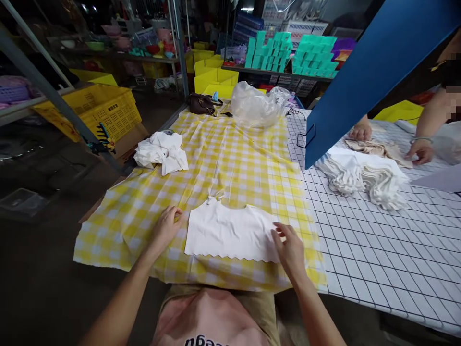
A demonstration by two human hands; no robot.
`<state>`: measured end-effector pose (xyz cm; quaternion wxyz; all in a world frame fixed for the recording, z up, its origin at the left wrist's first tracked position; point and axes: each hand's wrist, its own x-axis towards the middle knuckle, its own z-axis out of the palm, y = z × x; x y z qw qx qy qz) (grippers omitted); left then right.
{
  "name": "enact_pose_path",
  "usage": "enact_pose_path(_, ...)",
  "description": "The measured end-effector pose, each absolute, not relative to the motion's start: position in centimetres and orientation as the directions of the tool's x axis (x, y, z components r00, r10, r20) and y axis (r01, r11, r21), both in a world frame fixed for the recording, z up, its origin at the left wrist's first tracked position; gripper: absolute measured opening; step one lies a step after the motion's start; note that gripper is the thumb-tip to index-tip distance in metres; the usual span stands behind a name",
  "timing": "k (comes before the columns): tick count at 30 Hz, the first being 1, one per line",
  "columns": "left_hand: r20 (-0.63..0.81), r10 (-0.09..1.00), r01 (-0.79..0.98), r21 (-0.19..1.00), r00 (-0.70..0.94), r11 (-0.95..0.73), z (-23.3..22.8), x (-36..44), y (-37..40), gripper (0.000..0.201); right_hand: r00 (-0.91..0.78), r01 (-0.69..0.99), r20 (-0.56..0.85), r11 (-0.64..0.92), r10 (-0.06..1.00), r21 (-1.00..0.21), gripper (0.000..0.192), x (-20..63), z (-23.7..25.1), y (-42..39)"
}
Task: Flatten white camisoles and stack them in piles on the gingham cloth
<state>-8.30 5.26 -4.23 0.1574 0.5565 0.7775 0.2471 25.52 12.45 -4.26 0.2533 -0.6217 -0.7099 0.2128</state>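
Note:
A white sleeveless top (pixel 230 230) with a scalloped hem lies spread flat in front of me on a yellow-and-white checked cloth (pixel 248 158). Just beyond its left edge is my left hand (pixel 168 225), fingers loosely bent with a gap between thumb and forefinger, holding nothing. My right hand (pixel 291 247) rests at the top's right edge, its fingertips touching the fabric and thumb and forefinger slightly apart. The hand hides part of that edge. A crumpled heap of white garments (pixel 162 150) sits on the cloth's far left side.
A clear plastic bag (pixel 254 105) and a dark handbag (pixel 203 103) lie at the far end. On the right, a blue panel (pixel 363 81) rises beside stacked white garments (pixel 363 175), where another person's hands (pixel 421 150) work. A yellow crate (pixel 104 110) stands left.

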Motion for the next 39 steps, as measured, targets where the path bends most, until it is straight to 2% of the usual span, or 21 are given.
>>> enact_pose_path(2, -0.023, 0.936, 0.807, 0.500, -0.350, 0.314, -4.4, -7.6, 5.1, 0.016, 0.074, 0.824, 0.086, -0.012, 0.993, -0.567, 0.039, 26.6, -4.6, 13.6)
enact_pose_path(3, -0.045, 0.938, 0.823, 0.466, -0.343, 0.323, -4.5, -7.3, 5.0, 0.018, 0.106, 0.834, 0.062, -0.055, 0.992, -0.548, 0.040, 27.1, -4.8, 14.0)
enact_pose_path(7, -0.094, 0.947, 0.863, 0.393, -0.307, 0.319, -4.9, -6.3, 4.8, 0.019, 0.085, 0.853, -0.046, -0.097, 0.995, -0.513, 0.035, 27.6, -5.8, 14.5)
enact_pose_path(13, -0.162, 0.950, 0.832, 0.459, -0.267, 0.312, -4.6, -5.8, 5.2, 0.018, 0.035, 0.900, -0.051, -0.054, 0.998, -0.433, 0.018, 26.3, -5.7, 13.8)
enact_pose_path(20, -0.147, 0.936, 0.795, 0.496, -0.319, 0.349, -4.6, -5.3, 5.3, 0.017, 0.085, 0.808, -0.088, -0.121, 0.992, -0.577, 0.026, 26.4, -4.5, 13.7)
enact_pose_path(25, -0.223, 0.912, 0.699, 0.587, -0.345, 0.408, -3.5, -4.9, 5.1, 0.014, 0.085, 0.800, -0.066, -0.108, 0.994, -0.591, 0.027, 27.2, -4.5, 13.6)
enact_pose_path(28, -0.228, 0.900, 0.584, 0.696, -0.371, 0.417, -3.1, -4.7, 4.8, 0.011, 0.120, 0.806, -0.070, -0.138, 0.990, -0.576, 0.027, 27.6, -4.9, 13.5)
enact_pose_path(30, -0.264, 0.890, 0.433, 0.799, -0.371, 0.417, -3.1, -4.7, 4.7, 0.005, 0.142, 0.836, 0.074, -0.080, 0.987, -0.543, 0.034, 27.4, -5.0, 13.2)
enact_pose_path(31, -0.291, 0.888, 0.338, 0.846, -0.356, 0.413, -3.1, -4.6, 4.7, 0.009, 0.118, 0.850, 0.170, -0.011, 0.978, -0.526, 0.038, 27.1, -5.0, 12.9)
enact_pose_path(33, -0.339, 0.896, 0.155, 0.907, -0.286, 0.392, -2.9, -4.4, 4.7, 0.022, -0.014, 0.827, 0.289, 0.173, 0.957, -0.534, 0.039, 25.8, -4.9, 11.7)
enact_pose_path(36, -0.379, 0.913, -0.080, 0.925, -0.148, 0.371, -1.9, -3.0, 5.1, 0.030, -0.303, 0.630, 0.213, 0.363, 0.929, -0.687, 0.034, 22.3, -4.9, 8.7)
enact_pose_path(39, -0.397, 0.917, -0.216, 0.898, -0.026, 0.383, -0.4, -0.7, 5.6, 0.034, -0.470, 0.466, 0.168, 0.405, 0.866, -0.787, 0.056, 18.3, -4.4, 6.0)
